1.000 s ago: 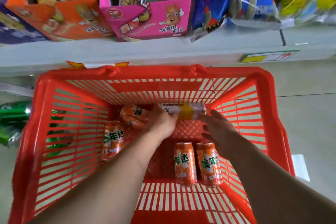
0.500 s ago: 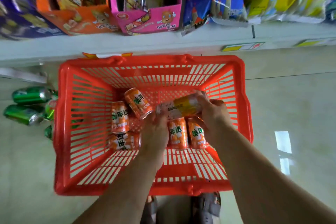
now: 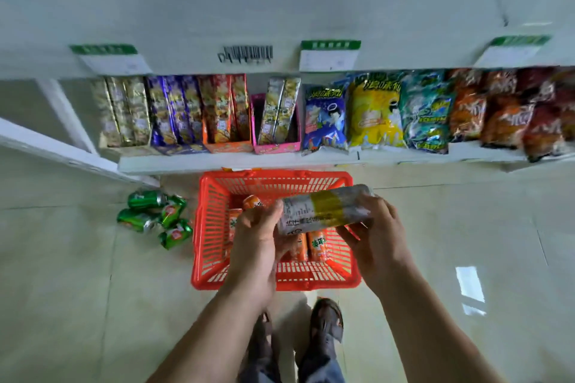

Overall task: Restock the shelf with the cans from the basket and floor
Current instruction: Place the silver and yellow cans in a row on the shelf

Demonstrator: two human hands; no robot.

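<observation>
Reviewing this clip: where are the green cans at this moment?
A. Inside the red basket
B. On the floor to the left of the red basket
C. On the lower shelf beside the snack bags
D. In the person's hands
B. The green cans lie on their sides on the floor tiles just left of the red basket; the basket holds orange cans, and both hands hold a silver and yellow can.

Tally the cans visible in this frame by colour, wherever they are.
Green cans, on the floor: 4
Orange cans, showing in the basket: 4; the hands may hide others
Silver-yellow can, held in both hands: 1
Total: 9
</observation>
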